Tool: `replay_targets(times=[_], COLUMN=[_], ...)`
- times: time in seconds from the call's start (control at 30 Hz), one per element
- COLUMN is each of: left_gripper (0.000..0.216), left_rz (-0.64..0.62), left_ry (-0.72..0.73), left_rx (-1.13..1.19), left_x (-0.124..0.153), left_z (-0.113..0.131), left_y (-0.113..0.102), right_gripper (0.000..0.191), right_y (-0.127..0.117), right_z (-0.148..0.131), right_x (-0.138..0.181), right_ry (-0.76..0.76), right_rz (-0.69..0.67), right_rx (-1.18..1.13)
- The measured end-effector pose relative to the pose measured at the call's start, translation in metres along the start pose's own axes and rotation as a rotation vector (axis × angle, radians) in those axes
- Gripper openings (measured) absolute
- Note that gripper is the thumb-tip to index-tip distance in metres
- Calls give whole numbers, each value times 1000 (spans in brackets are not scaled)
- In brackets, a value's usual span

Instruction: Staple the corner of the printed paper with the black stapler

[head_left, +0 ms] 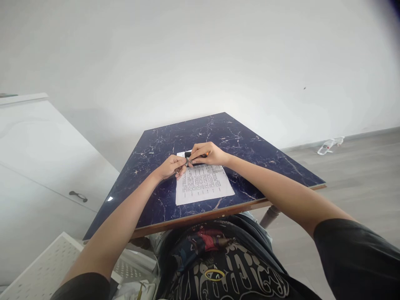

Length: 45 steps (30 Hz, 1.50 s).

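Observation:
A printed sheet of paper [203,184] lies on a dark blue marbled table [250,143]. Over the sheet's far edge, my right hand [208,154] pinches a black marker with an orange tip [188,154]. My left hand [171,166] is curled right beside it, its fingertips closed on a small grey piece, perhaps the marker's cap [186,163]. Both hands meet above the top of the paper.
A small grey object [151,153] lies on the table's left part. A white cabinet with a dark handle [78,196] stands at the left, a perforated white surface [46,271] below it. A plastic bottle [326,146] lies on the grey floor at the right.

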<state>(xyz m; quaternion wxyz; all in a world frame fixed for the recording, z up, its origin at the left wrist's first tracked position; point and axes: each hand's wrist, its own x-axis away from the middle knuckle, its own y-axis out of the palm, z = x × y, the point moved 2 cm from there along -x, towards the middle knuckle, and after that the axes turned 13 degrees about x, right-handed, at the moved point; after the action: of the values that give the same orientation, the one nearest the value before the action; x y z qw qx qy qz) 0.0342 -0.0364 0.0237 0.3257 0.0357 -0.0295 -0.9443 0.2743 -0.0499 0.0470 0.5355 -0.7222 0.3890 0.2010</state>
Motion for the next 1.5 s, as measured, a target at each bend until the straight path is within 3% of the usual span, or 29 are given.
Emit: replay_targets(times=[0.73, 1.17, 1.27, 1.37, 1.43, 1.5], left_gripper=[47, 42, 41, 40, 37, 34], left_rz=[75, 194, 313, 500, 694, 934], left_ry=[18, 123, 208, 303, 345, 291], left_rx=[-138, -163, -177, -211, -289, -508], left_x=[-2, 0, 3, 11, 22, 37], left_z=[4, 11, 20, 28, 29, 27], left_y=[2, -10, -24, -56, -87, -120], right_gripper=[9, 9, 7, 7, 8, 9], right_y=[0, -22, -35, -49, -58, -68], right_z=[-8, 11, 27, 48, 62, 75], right_x=[-2, 4, 11, 22, 30, 40], right_ry=[46, 196, 341, 540, 689, 831], right_rz=[-77, 64, 138, 214, 255, 266], right_rx=[129, 206, 281, 379, 448, 523])
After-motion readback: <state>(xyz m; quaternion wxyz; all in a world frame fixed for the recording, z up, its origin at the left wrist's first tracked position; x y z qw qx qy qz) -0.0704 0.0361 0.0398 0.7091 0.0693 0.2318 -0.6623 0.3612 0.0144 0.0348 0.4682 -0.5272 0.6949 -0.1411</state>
